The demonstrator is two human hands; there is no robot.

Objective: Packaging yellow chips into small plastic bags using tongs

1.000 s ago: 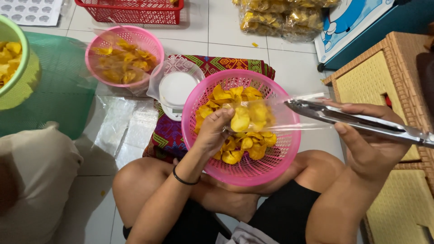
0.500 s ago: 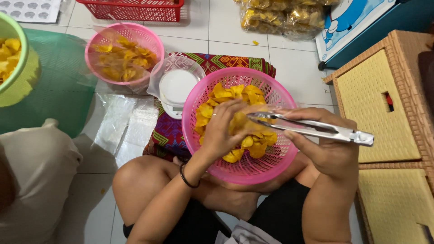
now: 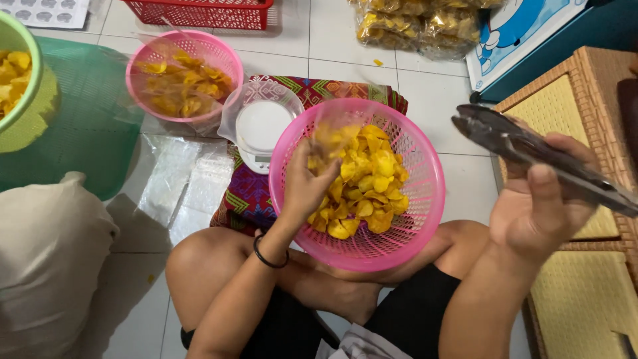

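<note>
A pink plastic basket (image 3: 419,219) of yellow chips (image 3: 365,179) rests on my crossed legs. My left hand (image 3: 302,189) is over the basket's left side, gripping a clear plastic bag (image 3: 330,133) that stands upright with a few chips inside. My right hand (image 3: 541,206) is raised to the right of the basket, off its rim, closed around metal tongs (image 3: 531,156) whose tips point up and to the left. The tongs hold nothing that I can see.
A small white scale (image 3: 260,129) sits on a patterned cloth (image 3: 319,93) behind the basket. A second pink basket (image 3: 183,73) of chips, a green tub (image 3: 23,86), a red crate (image 3: 199,13), filled bags (image 3: 419,23), flat clear bags (image 3: 183,179), a wicker box (image 3: 571,133).
My right hand drew the tongs out of the basket, up and to the right. My left hand lifted the bag upright at the basket's left side.
</note>
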